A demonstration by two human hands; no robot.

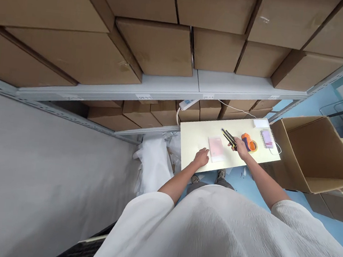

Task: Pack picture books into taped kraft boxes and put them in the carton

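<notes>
My right hand is closed around a black-and-yellow utility knife, whose tip points up and to the left over the table. Just right of that hand lies an orange and dark blue tape dispenser with a roll of tape. A flat pink packet with a whitish border rests on the tabletop between my hands. My left hand lies low on the table at the packet's left side, fingers apart and holding nothing; whether a fingertip touches the packet I cannot tell.
The pale yellow table also carries a blurred purple phone-like item with a white cable and a small white box. An open carton stands to the right. Shelves of cartons rise ahead; white wrapping material lies left.
</notes>
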